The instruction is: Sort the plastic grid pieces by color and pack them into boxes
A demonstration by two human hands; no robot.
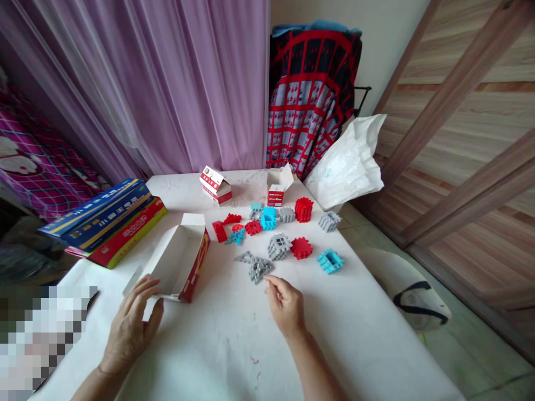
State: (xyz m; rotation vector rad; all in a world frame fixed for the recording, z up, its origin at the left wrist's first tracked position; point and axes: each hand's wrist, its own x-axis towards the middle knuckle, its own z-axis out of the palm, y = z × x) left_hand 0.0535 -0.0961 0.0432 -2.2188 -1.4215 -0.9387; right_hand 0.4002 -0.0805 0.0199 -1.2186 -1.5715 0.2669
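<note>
My left hand [134, 320] rests at the near end of an open cardboard box [196, 273], its fingers stretched over the edge and its thumb apart. The box has a white inside and a red printed side, and its far flap stands up. My right hand [286, 305] is closed above the table, thumb and forefinger together. What these fingers hold, if anything, I cannot make out. Just beyond them lie grey interlocking pieces [259, 269]. Behind those sit a grey block cube [279, 247], a red one [301, 248] and, further right, a light blue one [330, 260].
More red, grey and blue blocks [268, 218] lie further back on the white table [234, 334]. Two small red-and-white boxes [216, 186] stand at the far edge. Long blue and red boxes [112, 223] are stacked left. A white bag [349, 167] is behind the right corner.
</note>
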